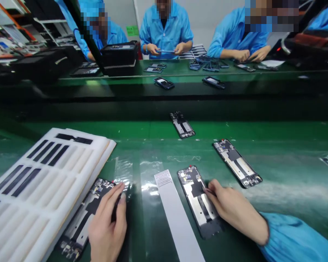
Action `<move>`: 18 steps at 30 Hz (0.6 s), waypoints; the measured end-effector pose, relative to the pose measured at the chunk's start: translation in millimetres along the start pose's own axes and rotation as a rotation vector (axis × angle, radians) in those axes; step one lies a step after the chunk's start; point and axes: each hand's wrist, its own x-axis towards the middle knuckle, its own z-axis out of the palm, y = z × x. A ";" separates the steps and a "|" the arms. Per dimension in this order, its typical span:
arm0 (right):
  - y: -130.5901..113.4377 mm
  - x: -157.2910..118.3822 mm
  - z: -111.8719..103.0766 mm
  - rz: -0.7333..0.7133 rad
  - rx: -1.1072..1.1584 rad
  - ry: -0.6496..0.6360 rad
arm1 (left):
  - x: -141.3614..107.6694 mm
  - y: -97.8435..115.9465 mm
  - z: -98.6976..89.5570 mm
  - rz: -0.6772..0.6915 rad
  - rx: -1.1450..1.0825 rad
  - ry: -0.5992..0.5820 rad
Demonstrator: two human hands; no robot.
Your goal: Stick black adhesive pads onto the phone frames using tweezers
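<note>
Black smartphone frame with silver plates and a bare circuit board (pixel 197 202): flat on the green bench mat (pixel 153 131), near and centre-right, under the right hand
Right hand (pixel 235 211): palm down, reaching in from the near right, wrist low, in a light-blue sleeve (pixel 289 236)
Right grip: fingertips (pixel 211 187) pinched together on the frame's edge; whether they hold anything, I cannot tell
Left hand (pixel 106 225): knuckles up, fingers curled
Left grip: closed around a dark slim tool (pixel 115 209), too hidden to name, above a second frame (pixel 83 218)
Beside the left hand: white foam tray (pixel 79 145), left, slotted, at least eight dark strips in its slots
Between the frames: one grey strip with a perforated end (pixel 175 214); clear plastic film (pixel 123 171) lies left of it
Further frames: two more, right (pixel 236 163) and far (pixel 182 124); a fifth, cut off at the right edge, cannot be told for sure
Across the bench: three co-workers (pixel 165 31) in light-blue smocks, one holding a phone (pixel 165 51)
Writing: none readable
</note>
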 end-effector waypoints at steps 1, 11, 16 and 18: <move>3.1 2.3 -2.1 -0.019 0.016 -0.002 | -1.2 -0.8 0.8 -0.005 -0.033 -0.024; -47.3 162.6 -86.2 0.037 -0.240 0.041 | -19.5 -11.0 15.6 0.182 -0.118 -0.138; -69.3 228.4 -88.0 0.231 -0.245 0.242 | -26.4 -14.3 21.7 0.171 -0.082 -0.057; -58.3 234.3 -85.9 0.360 -0.256 0.312 | -27.2 -15.6 22.2 0.163 -0.066 -0.024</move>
